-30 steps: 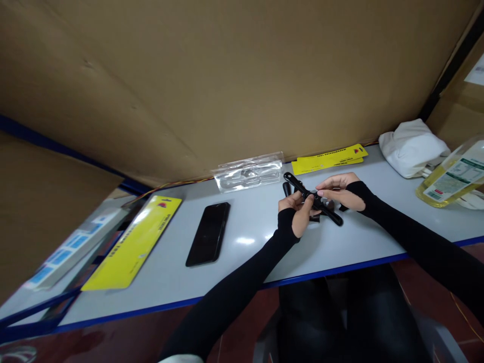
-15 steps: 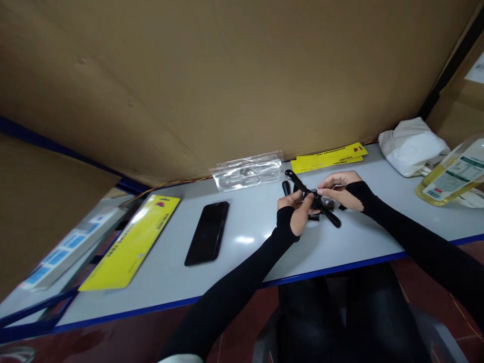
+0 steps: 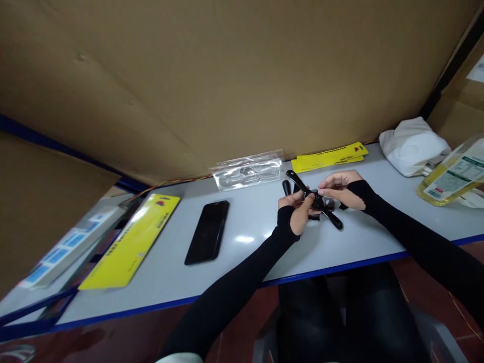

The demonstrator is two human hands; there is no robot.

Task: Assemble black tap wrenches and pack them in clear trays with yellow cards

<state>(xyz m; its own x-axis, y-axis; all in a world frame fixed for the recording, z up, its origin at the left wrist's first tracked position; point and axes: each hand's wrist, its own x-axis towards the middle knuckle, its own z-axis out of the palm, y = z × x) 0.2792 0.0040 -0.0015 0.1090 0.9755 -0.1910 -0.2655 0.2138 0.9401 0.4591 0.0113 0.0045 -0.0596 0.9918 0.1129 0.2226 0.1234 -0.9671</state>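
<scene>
We see a long, slim black plastic tool [image 3: 314, 200] with glossy rounded ends, held just above the pale grey tabletop [image 3: 245, 237], right of centre. It lies slanted, its far end pointing up and left, its near end down and right. Our left hand [image 3: 298, 214] grips its middle from the near side, and our right hand [image 3: 340, 189] pinches it from the right. Small black plastic pieces [image 3: 286, 187] lie just beside it on the tabletop.

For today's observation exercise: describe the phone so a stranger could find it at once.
On the grey table, look left of the left hand. The phone lies flat between the long yellow card and that hand: the only plain black slab there.
</scene>
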